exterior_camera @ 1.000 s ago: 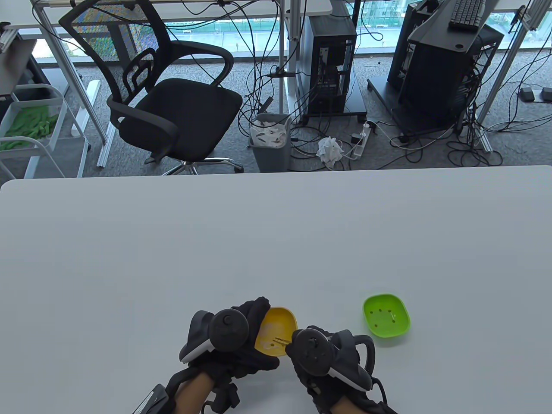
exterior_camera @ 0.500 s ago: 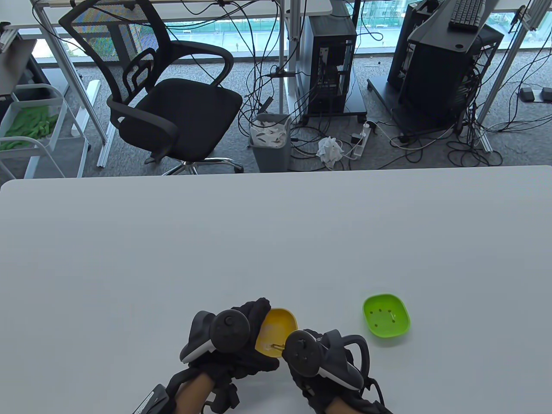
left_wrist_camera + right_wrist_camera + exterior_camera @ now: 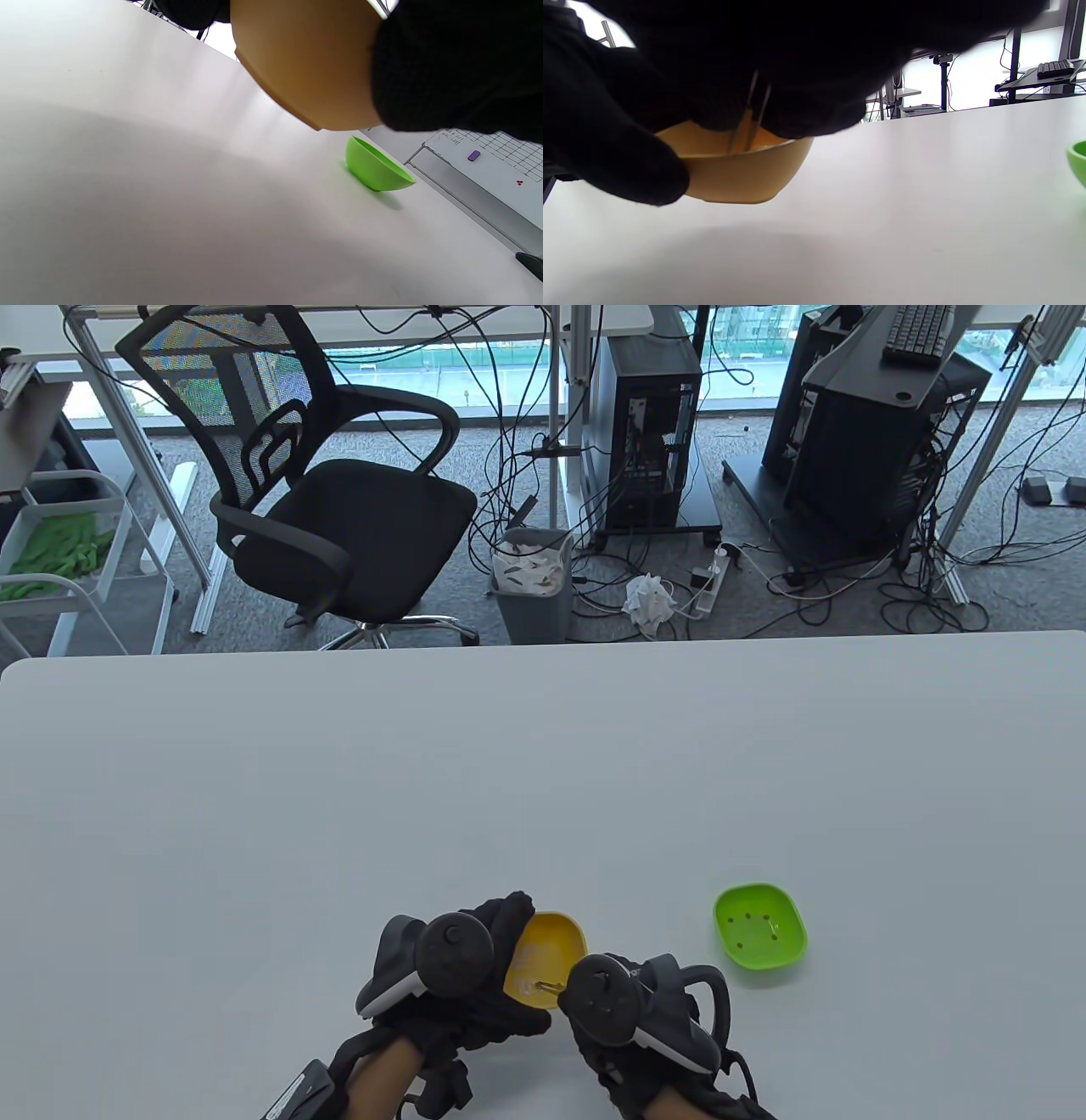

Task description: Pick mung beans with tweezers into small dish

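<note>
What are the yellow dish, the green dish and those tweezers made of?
The yellow dish and green dish look like moulded plastic: even bright colour, thin rounded walls, a soft matte sheen. The tweezers, held by the right hand and reaching into the yellow dish, seem to be metal: two thin, pale, shiny prongs. The left hand holds the yellow dish.

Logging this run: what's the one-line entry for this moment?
left hand holds yellow dish | right hand dips tweezers into it | green dish apart
</note>
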A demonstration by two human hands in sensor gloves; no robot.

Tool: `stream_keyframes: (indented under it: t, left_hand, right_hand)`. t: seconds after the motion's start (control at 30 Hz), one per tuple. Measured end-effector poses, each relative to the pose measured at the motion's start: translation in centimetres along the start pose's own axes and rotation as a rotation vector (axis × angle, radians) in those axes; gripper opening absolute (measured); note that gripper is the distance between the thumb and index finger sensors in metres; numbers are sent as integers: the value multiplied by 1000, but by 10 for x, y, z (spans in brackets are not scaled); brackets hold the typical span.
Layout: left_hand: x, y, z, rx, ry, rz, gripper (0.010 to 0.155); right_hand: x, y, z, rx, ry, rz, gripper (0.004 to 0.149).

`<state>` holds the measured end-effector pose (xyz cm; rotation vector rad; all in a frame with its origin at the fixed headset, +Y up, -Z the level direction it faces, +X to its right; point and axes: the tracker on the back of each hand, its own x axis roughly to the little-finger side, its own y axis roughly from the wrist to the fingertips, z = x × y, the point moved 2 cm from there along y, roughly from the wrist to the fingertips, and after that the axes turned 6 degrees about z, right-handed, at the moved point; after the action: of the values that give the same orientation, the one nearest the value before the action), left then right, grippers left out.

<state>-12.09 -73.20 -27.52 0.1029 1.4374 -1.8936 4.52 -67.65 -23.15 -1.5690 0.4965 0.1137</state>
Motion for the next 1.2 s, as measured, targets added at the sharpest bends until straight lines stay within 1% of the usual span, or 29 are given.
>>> stream_keyframes:
  t: [0.2,0.4,0.47,0.5,0.53,0.6,0.67,0.7,0.73,0.77,0.83,0.9,0.97,1.1,1.2]
  left_hand:
    - [1,0,0,-2,-2,-5,123]
    - [2,1,-1,1,-12,-11,122]
    - [2,1,-1,5,-11,-10,122]
    - [2,1,-1,6,-10,-10,122]
    - [2,1,-1,6,-10,-10,122]
    - [2,1,-1,6,-10,-9,122]
    - [2,1,-1,7,-9,-10,122]
    - [2,1,-1,7,-9,-9,122]
    - [2,1,-1,6,-9,-8,122]
    - [2,1,-1,5,-8,-7,122]
    - [2,1,-1,3,-6,-6,122]
    - [2,1,-1,3,-4,-6,122]
    - [2,1,-1,4,-2,-6,122]
    - [2,0,-1,3,0,-8,122]
    - [3,-1,-3,-6,-6,-9,122]
  right_hand:
    - [4,-5,13,66,20,-9,34]
    - [29,-14,32,158,55,-87,34]
    - [43,-19,40,190,62,-128,35]
    - [56,-23,46,218,72,-165,34]
    - [61,-24,48,227,77,-180,35]
    - [82,-32,55,256,90,-240,35]
    - [103,-40,60,280,90,-302,34]
    - [119,-46,63,290,90,-348,34]
    - [126,-48,64,295,93,-366,35]
    - [143,-55,65,306,101,-417,35]
    - [166,-64,65,322,111,-487,35]
    - [181,-70,64,329,120,-536,35]
    - [198,-78,57,327,130,-585,35]
    - [209,-78,43,296,112,-611,35]
    - [212,-74,38,276,89,-614,35]
